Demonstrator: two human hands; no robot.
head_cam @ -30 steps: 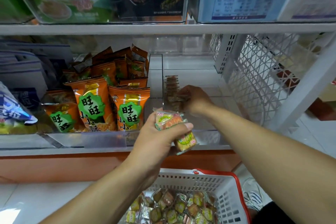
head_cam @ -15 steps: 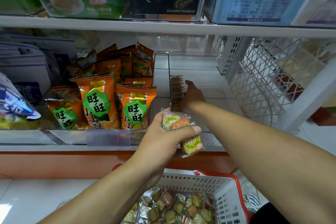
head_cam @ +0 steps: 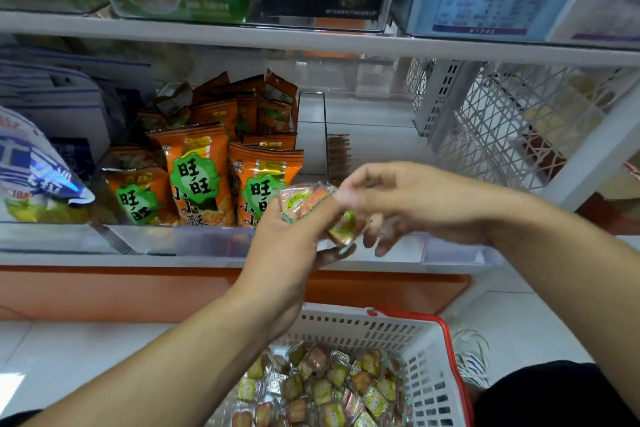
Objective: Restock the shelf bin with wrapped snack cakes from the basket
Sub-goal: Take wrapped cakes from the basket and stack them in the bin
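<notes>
Clear plastic, shelf bin (head_cam: 377, 135): I log it on the middle shelf (head_cam: 311, 262), right of the orange snack bags (head_cam: 197, 173); a short row of brown wrapped cakes (head_cam: 338, 154) stands against its left wall, the remaining floor bare.
Left hand (head_cam: 287, 246): raised in front of the shelf edge, fingers curled round a small stack of wrapped snack cakes (head_cam: 311, 206), thumb lying across the top wrapper.
Held cakes: clear wrappers printed in green, yellow and orange; I see the stack just in front of the bin's front lip, above the basket.
Right hand (head_cam: 412, 198): blurred by motion, just right of the held cakes; thumb and forefinger meet at the stack's right end, the other fingers hanging loosely spread below. I cannot tell whether the pinch has actually closed on a wrapper.
Basket (head_cam: 426, 354): white perforated plastic with a red rim, on the floor below the shelf; I count many more wrapped cakes (head_cam: 329, 388) heaped inside.
Left neighbours: orange bags with green labels in the adjoining clear bin, a blue-and-white packet (head_cam: 38, 177) further left.
Upper shelf (head_cam: 311, 42): boxed goods in clear bins.
Right side: white lattice shelf panel (head_cam: 502, 128).
</notes>
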